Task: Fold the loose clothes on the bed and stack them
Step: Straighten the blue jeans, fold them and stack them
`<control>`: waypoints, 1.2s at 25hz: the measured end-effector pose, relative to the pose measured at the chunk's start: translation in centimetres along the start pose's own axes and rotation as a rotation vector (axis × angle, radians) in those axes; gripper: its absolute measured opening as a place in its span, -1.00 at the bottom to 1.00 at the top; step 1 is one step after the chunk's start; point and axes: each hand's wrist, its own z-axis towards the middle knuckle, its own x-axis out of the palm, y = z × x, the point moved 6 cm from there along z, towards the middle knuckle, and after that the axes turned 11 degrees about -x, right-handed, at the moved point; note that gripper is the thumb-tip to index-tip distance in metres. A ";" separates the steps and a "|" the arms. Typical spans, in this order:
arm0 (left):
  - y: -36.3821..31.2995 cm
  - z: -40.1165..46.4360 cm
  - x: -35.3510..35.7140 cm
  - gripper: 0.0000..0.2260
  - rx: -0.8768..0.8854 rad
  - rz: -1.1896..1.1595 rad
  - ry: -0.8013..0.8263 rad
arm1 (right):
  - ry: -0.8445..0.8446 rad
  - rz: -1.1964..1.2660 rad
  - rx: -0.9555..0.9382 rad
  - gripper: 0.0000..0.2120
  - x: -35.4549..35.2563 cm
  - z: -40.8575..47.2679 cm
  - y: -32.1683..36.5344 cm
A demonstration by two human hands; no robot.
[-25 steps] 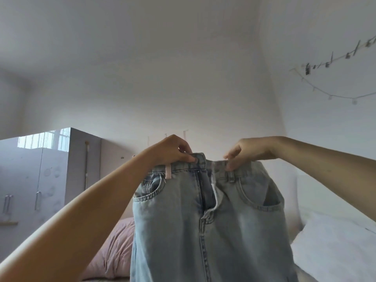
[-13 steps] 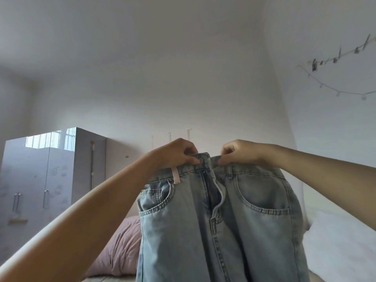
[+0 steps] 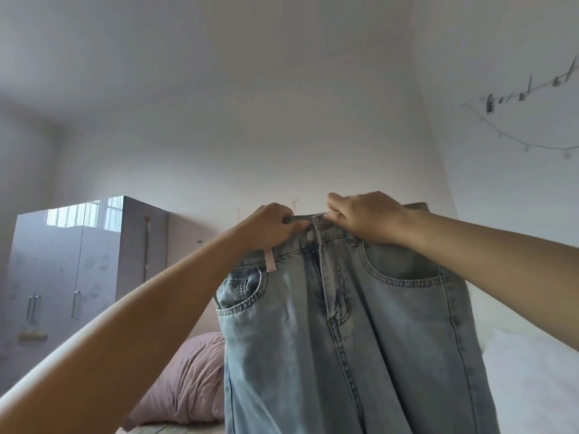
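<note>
Fingers (image 3: 291, 221) of the left hand (image 3: 266, 227) and right hand (image 3: 366, 219) curl tight round the waistband of the jeans (image 3: 344, 324), which hang straight below them, with a pink pillow (image 3: 188, 383) beyond and a grey wardrobe (image 3: 78, 261) farther left.

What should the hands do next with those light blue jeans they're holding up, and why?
Probably finish fastening the waist. The left hand and right hand both pinch the waistband of the light blue denim jeans right at the round button, which looks undone. The jeans hang unfolded, above the bed by the pink pillow, so closing them first should keep the fold neat.
</note>
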 end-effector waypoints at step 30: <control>26.0 -11.2 64.6 -0.54 0.527 0.707 0.190 | 0.194 -0.001 -0.362 -0.84 67.6 -22.5 12.2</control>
